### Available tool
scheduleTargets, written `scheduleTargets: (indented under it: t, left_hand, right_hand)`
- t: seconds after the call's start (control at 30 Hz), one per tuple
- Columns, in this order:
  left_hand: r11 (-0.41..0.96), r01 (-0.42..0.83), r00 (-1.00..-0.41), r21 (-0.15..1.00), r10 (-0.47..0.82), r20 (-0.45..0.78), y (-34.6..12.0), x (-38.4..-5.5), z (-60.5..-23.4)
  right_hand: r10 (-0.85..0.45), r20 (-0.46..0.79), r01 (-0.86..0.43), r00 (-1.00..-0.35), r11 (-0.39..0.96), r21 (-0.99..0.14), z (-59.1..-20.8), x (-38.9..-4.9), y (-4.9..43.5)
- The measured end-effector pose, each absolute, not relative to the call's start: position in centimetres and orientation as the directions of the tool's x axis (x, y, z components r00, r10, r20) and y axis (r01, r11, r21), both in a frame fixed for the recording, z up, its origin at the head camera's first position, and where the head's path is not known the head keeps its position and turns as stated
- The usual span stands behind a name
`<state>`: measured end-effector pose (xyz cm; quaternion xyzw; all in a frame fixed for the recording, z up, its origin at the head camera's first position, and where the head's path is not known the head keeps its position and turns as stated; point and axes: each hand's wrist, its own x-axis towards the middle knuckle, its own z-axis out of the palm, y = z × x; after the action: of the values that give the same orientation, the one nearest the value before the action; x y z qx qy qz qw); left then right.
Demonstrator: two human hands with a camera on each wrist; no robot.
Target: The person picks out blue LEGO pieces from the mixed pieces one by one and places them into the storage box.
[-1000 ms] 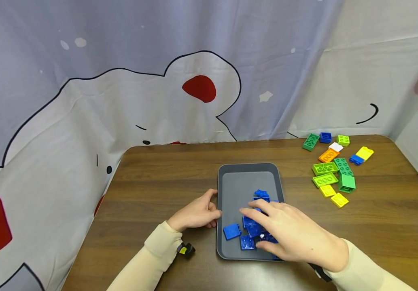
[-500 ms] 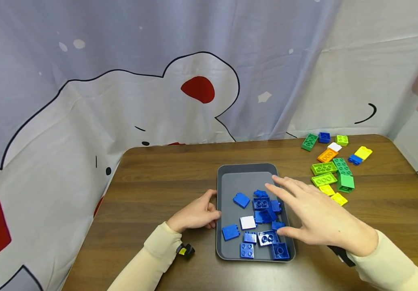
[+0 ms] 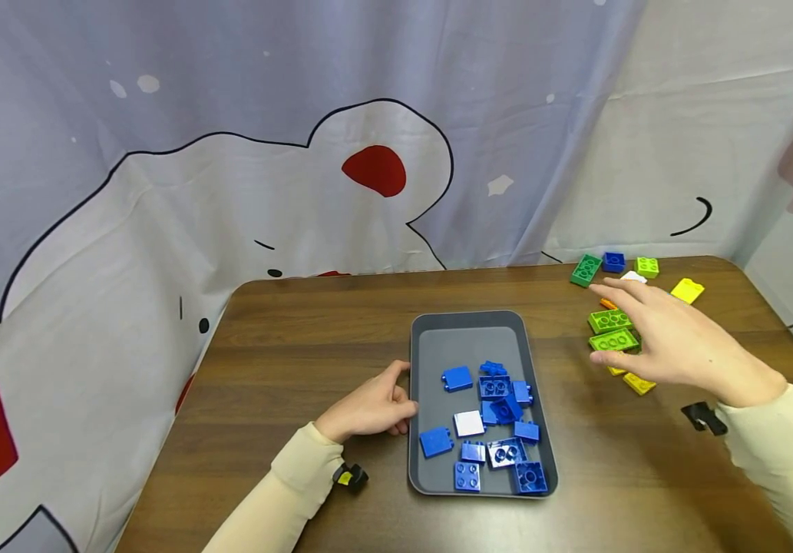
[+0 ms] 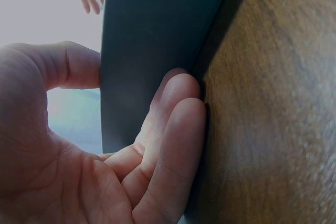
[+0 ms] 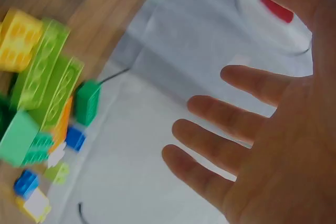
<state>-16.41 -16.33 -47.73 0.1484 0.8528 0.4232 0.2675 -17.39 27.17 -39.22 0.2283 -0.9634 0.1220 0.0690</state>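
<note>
My left hand (image 3: pixel 368 403) holds the left edge of a dark grey tray (image 3: pixel 431 326). In the left wrist view the thumb meets the rim while the other fingers lie against the tray's outer wall (image 4: pixel 152 24). Blue toy bricks lie in the tray, among them a flat blue brick (image 3: pixel 436 442) and a large hollow one (image 3: pixel 530 478); one white-topped brick (image 3: pixel 468 423) sits between them. Fingers spread and holding nothing, my right hand (image 3: pixel 679 338) hovers over a group of loose bricks at the right, partly hiding them. Lime-green bricks (image 3: pixel 612 341) are closest to its thumb.
Around the right hand on the wooden table (image 3: pixel 313 330) lie a dark green brick (image 3: pixel 586 270), a blue brick (image 3: pixel 613 263), a small lime brick (image 3: pixel 647 267) and yellow bricks (image 3: pixel 688 290). A patterned curtain (image 3: pixel 230 207) hangs behind the table's far edge.
My right hand has moved from over the tray to the right and away, over the loose bricks. The blue and white-topped bricks it covered now show. The left hand stays put.
</note>
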Motion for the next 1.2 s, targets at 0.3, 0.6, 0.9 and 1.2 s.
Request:
scheduleTargets:
  t: [0.3,0.6,0.9,1.2]
  left_hand:
    - [0.605,0.023,-0.812,0.796,0.476,-0.338,-16.3,-16.3,-47.7]
    - [0.609,0.017,-0.814,0.793,0.47,-0.343,-16.3,-16.3,-47.6]
    - [0.609,0.012,-0.813,0.793,0.467,-0.346,-16.3,-16.2,-47.5]
    - [0.602,0.01,-0.81,0.798,0.472,-0.347,-16.2,-16.3,-47.5]
  right_hand:
    - [-0.32,0.046,-0.323,-0.946,0.927,-0.191,-40.7,-20.9,31.2]
    - [-0.253,-0.01,-0.247,-0.967,0.951,-0.186,-43.4,-23.5,35.8]
    - [-0.189,-0.09,-0.172,-0.978,0.971,-0.165,-45.6,-24.4,38.9]
    - [-0.166,-0.092,-0.146,-0.982,0.971,-0.191,-46.8,-24.4,39.8]
